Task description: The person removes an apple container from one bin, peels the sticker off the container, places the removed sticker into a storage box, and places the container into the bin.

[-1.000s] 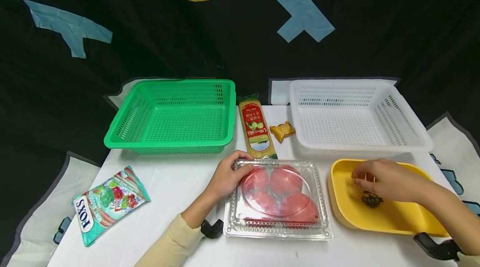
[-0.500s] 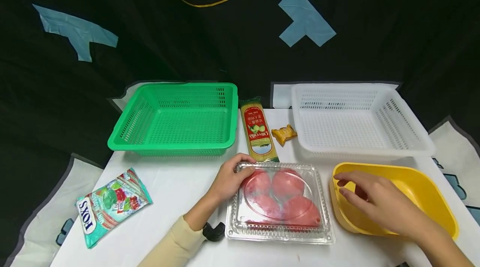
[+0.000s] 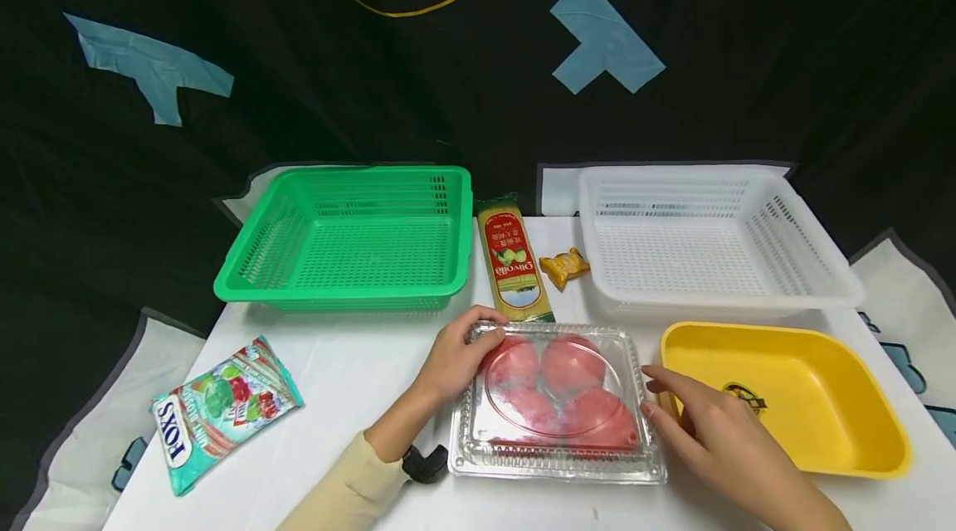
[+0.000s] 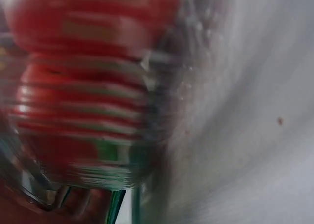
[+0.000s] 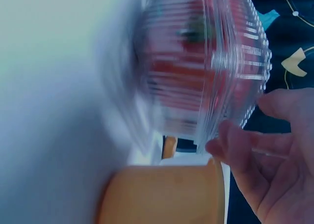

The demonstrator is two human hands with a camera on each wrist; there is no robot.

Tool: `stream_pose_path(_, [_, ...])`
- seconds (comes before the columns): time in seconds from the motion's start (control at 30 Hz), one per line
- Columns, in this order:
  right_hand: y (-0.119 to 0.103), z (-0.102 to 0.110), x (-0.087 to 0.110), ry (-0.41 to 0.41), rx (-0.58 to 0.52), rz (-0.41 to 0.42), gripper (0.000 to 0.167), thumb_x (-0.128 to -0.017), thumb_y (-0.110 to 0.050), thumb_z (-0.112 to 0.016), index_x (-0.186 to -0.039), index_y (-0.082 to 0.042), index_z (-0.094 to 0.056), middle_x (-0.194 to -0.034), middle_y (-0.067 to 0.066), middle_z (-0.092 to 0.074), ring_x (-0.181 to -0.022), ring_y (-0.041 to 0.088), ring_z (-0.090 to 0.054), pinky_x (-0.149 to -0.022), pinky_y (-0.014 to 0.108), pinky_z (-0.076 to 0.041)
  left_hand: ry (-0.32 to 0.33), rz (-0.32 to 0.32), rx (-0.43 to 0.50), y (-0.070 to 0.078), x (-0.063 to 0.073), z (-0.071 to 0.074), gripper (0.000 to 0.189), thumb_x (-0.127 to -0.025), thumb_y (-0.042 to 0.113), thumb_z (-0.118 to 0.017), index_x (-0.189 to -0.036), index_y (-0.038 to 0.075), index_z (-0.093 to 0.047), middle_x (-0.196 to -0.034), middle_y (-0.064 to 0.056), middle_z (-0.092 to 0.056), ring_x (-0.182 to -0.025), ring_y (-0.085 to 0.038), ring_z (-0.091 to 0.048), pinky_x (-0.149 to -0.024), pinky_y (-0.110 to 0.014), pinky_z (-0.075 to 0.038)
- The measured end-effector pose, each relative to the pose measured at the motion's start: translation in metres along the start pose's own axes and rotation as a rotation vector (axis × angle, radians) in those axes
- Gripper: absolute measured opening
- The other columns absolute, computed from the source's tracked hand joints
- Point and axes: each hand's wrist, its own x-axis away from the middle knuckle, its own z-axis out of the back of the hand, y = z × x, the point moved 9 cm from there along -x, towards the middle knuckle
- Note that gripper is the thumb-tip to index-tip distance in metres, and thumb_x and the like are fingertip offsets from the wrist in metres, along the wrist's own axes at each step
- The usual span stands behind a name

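A clear plastic clamshell box [image 3: 560, 398] holding several red tomatoes [image 5: 184, 69] sits at the front middle of the table. My left hand [image 3: 456, 357] grips its far left corner, with the thumb over the lid and the fingers round the rim; most of that hand is hidden in the left wrist view. At the box's right side is my right hand [image 3: 717, 431], its fingers spread and slightly bent. In the right wrist view, those fingertips [image 5: 216, 148] are right at the ribbed rim. Through the left wrist camera the tomatoes look blurred [image 4: 83, 96].
A yellow tub [image 3: 829, 398] stands just right of the right hand. Behind are a green basket [image 3: 373, 253], a white basket [image 3: 675, 257], a spaghetti pack [image 3: 514, 261] and a small golden wrapped snack [image 3: 564, 267]. A FOX'S candy bag [image 3: 224, 415] lies at left.
My right hand has come out of the yellow tub and moved left to the box's right edge. The left hand keeps its place on the box.
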Motion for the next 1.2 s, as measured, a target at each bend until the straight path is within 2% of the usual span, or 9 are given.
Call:
stream_pose_path(0.13, [-0.002, -0.003, 0.002, 0.026, -0.008, -0.012, 0.036, -0.091, -0.031, -0.066, -0.122, -0.013, -0.062, -0.087, -0.015, -0.056, -0.059, -0.003, -0.041, -0.056, 0.021, -0.04, 0.018, 0.056, -0.07, -0.003, 0.006, 0.008, 0.025, -0.09, 0.039, -0.061, -0.112, 0.027, -0.063, -0.118, 0.005, -0.061, -0.109, -0.018, -0.053, -0.093, -0.046, -0.04])
stream_pose_path(0.3, [-0.002, -0.01, 0.004, -0.006, -0.002, -0.081, 0.036, -0.094, -0.033, -0.061, -0.123, -0.012, -0.062, -0.072, -0.019, -0.047, -0.061, -0.002, -0.045, -0.059, 0.025, -0.042, -0.041, 0.13, -0.108, -0.014, 0.023, 0.013, 0.055, -0.087, 0.049, -0.062, -0.135, 0.027, -0.048, -0.129, -0.006, -0.057, -0.116, -0.026, -0.053, -0.094, -0.052, -0.041])
stream_pose_path(0.4, [0.0, -0.021, 0.005, -0.132, -0.08, -0.148, 0.045, -0.095, -0.035, -0.06, -0.132, -0.011, -0.056, -0.076, -0.019, -0.056, -0.066, 0.0, -0.051, -0.066, 0.028, -0.047, -0.086, 0.173, -0.064, -0.024, 0.039, 0.016, 0.07, -0.088, 0.05, -0.062, -0.146, 0.022, -0.035, -0.134, -0.011, -0.054, -0.122, -0.031, -0.05, -0.098, -0.055, -0.037])
stream_pose_path(0.5, [0.007, -0.038, 0.009, -0.31, -0.209, -0.304, 0.065, -0.092, -0.048, -0.06, -0.144, -0.012, -0.043, -0.097, -0.012, -0.064, -0.077, 0.004, -0.056, -0.079, 0.032, -0.051, -0.124, 0.193, -0.01, -0.028, 0.055, 0.019, 0.07, -0.089, 0.047, -0.062, -0.145, 0.013, -0.038, -0.133, -0.009, -0.056, -0.126, -0.03, -0.047, -0.103, -0.055, -0.032])
stream_pose_path(0.63, [0.015, -0.049, 0.017, -0.415, -0.29, -0.46, 0.082, -0.087, -0.059, -0.059, -0.15, -0.015, -0.032, -0.109, -0.004, -0.063, -0.083, 0.009, -0.055, -0.083, 0.036, -0.051, -0.187, 0.212, 0.111, -0.027, 0.069, 0.016, 0.062, -0.092, 0.04, -0.062, -0.14, 0.005, -0.042, -0.132, -0.012, -0.055, -0.127, -0.034, -0.045, -0.093, -0.048, -0.045])
stream_pose_path(0.73, [0.012, -0.05, 0.018, -0.37, -0.356, -0.441, 0.077, -0.088, -0.052, -0.062, -0.148, -0.012, -0.035, -0.103, -0.003, -0.062, -0.081, 0.011, -0.055, -0.077, 0.03, -0.051, -0.198, 0.223, 0.175, -0.027, 0.075, 0.014, 0.063, -0.091, 0.036, -0.063, -0.14, 0.004, -0.04, -0.137, -0.017, -0.05, -0.129, -0.039, -0.04, -0.089, -0.048, -0.048])
stream_pose_path(0.9, [0.007, -0.053, 0.02, -0.328, -0.504, -0.448, 0.067, -0.088, -0.045, -0.066, -0.142, -0.015, -0.04, -0.091, -0.001, -0.058, -0.077, 0.014, -0.055, -0.064, 0.023, -0.046, -0.159, 0.252, 0.22, -0.032, 0.082, 0.019, 0.063, -0.087, 0.034, -0.069, -0.14, 0.014, -0.041, -0.139, -0.014, -0.047, -0.13, -0.038, -0.038, -0.1, -0.054, -0.036])
stream_pose_path(1.1, [0.002, -0.043, 0.017, -0.24, -0.517, -0.382, 0.062, -0.089, -0.039, -0.067, -0.141, -0.016, -0.041, -0.095, -0.001, -0.059, -0.076, 0.012, -0.056, -0.065, 0.023, -0.048, -0.187, 0.243, 0.478, -0.025, 0.081, 0.016, 0.069, -0.088, 0.019, -0.067, -0.146, 0.023, -0.031, -0.135, -0.018, -0.044, -0.106, -0.035, -0.058, -0.078, -0.045, -0.053])
stream_pose_path(1.2, [-0.002, -0.033, 0.014, -0.164, -0.497, -0.325, 0.061, -0.088, -0.036, -0.069, -0.14, -0.016, -0.043, -0.105, -0.001, -0.058, -0.074, 0.009, -0.057, -0.064, 0.023, -0.05, -0.176, 0.233, 0.518, -0.021, 0.078, 0.015, 0.07, -0.088, 0.018, -0.066, -0.147, 0.026, -0.031, -0.134, -0.02, -0.042, -0.096, -0.034, -0.062, -0.073, -0.045, -0.055])
